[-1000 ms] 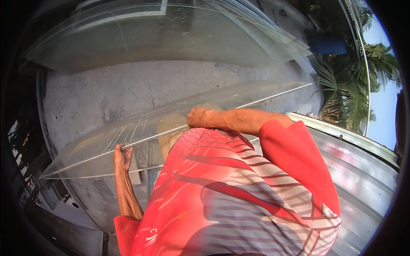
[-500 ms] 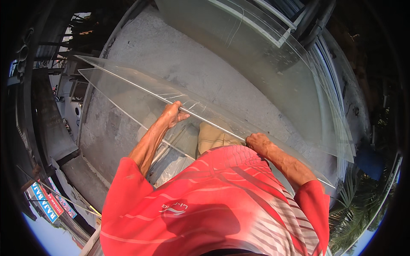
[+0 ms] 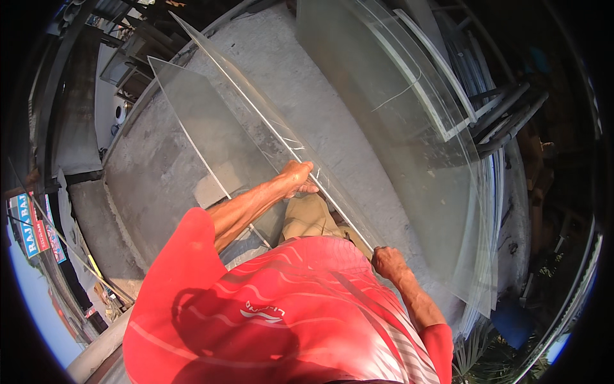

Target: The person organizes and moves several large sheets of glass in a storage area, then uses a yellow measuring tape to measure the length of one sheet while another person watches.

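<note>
A large clear glass sheet (image 3: 246,102) stands on edge in front of me, its pale top edge running diagonally from far left to near right. My left hand (image 3: 298,178) is closed around that edge near the middle. Further along, close to my body, my right hand (image 3: 389,261) grips the same edge at its near end. To the left, a second glass sheet (image 3: 198,118) stands apart from the first, its near end passing beneath my left forearm. My trousered legs show between the two sheets.
Several glass sheets (image 3: 409,166) lean on the right, with a white frame (image 3: 441,118) against them and dark pipes (image 3: 511,121) behind. Grey concrete floor (image 3: 275,51) lies between. A low concrete ledge (image 3: 105,221) is at left; palm leaves (image 3: 476,358) are at lower right.
The view has turned, and the held glass sheet now runs more steeply away from me. Both hands still grip its edge, my left arm reaching further across to the right.
</note>
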{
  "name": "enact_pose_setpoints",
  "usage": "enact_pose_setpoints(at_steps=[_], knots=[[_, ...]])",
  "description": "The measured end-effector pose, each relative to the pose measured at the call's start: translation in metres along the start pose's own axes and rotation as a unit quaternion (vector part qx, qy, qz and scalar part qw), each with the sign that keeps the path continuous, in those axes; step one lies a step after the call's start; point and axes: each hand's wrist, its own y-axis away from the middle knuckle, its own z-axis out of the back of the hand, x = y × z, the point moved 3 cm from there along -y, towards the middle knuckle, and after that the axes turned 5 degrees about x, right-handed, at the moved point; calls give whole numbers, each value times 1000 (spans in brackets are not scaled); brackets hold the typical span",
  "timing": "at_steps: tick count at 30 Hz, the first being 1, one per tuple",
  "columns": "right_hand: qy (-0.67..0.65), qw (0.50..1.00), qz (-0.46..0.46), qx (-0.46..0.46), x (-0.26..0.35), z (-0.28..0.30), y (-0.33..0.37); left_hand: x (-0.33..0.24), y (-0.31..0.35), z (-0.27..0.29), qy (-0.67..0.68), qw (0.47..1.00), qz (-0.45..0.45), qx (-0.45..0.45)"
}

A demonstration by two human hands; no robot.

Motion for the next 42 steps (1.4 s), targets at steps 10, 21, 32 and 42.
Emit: enact_pose_setpoints(at_steps=[10, 21, 32, 42], knots=[[20, 999, 3, -30, 9, 9, 12, -23, 18, -4, -47, 999, -11, 5], [-8, 999, -6, -35, 18, -4, 14, 11, -24, 24, -72, 994, -36, 78], [-26, 997, -4, -66, 5, 21, 15, -48, 6, -10, -87, 996, -20, -25], [-16, 998, -24, -63, -20, 39, 20, -56, -28, -36, -142, 989, 30, -17]])
